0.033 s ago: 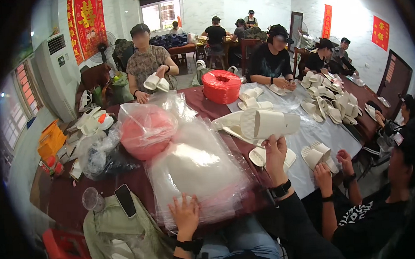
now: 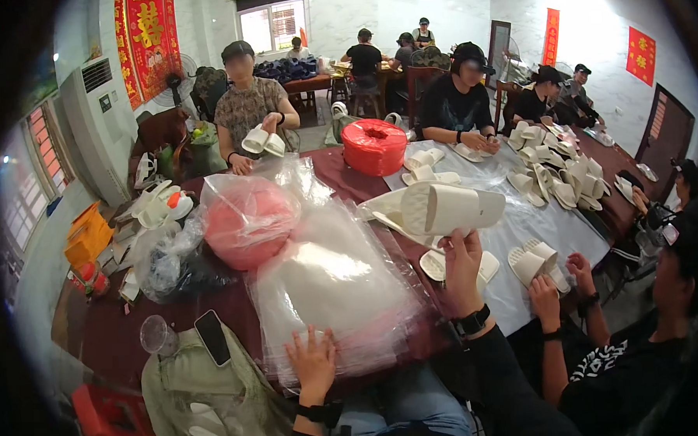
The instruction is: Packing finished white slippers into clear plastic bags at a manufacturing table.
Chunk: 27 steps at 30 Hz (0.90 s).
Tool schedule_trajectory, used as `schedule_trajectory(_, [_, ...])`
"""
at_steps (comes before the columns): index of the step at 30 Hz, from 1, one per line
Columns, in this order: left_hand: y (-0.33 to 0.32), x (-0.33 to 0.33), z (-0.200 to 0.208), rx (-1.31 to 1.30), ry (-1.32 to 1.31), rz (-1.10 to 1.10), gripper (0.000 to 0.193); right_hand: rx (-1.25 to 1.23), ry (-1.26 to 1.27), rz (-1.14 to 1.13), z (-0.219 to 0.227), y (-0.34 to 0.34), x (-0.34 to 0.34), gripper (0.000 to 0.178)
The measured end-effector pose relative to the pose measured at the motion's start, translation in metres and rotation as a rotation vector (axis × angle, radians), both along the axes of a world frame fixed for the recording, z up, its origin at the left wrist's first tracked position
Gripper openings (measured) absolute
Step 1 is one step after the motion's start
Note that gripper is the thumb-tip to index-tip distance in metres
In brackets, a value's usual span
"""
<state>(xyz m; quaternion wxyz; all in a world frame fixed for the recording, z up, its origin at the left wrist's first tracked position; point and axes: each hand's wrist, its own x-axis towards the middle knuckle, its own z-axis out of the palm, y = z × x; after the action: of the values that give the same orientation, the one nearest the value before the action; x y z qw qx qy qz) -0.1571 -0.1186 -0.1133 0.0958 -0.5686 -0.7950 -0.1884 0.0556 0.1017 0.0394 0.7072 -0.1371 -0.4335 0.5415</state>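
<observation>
My right hand (image 2: 463,252) is closed on a pair of cream slide sandals (image 2: 457,207), lifted over the table with the soles pointing left. Spread fingers of my left hand (image 2: 312,360) rest on the near edge of a stack of clear plastic bags (image 2: 332,277). Behind the stack sits a pink roll (image 2: 249,222) wrapped in clear plastic. Below my raised sandals, another pair of slides (image 2: 484,268) lies on the plastic sheet, partly hidden by my wrist.
A red twine roll (image 2: 375,147) stands farther back. Many slides (image 2: 557,170) are heaped at the right. A co-worker's hands (image 2: 551,295) handle slides beside me; people sit across the table. A phone (image 2: 212,337) and plastic cup (image 2: 158,335) lie near-left, by a green garment (image 2: 192,381).
</observation>
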Motion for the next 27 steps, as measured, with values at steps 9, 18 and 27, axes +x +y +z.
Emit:
schedule_trajectory(9, [-0.001, 0.000, 0.003, 0.001, 0.006, -0.015, 0.040, -0.071, -0.228, 0.179, -0.033, -0.025, -0.061, 0.012])
schedule_trajectory(18, [0.000, -0.002, 0.003, -0.030, 0.053, 0.001, 0.040, -0.098, -0.885, 0.065, -0.063, -0.084, -0.026, 0.023])
schedule_trajectory(27, [0.001, -0.001, -0.002, -0.123, 0.019, 0.015, 0.039, -0.289, -1.051, 0.150, -0.082, -0.137, -0.016, 0.034])
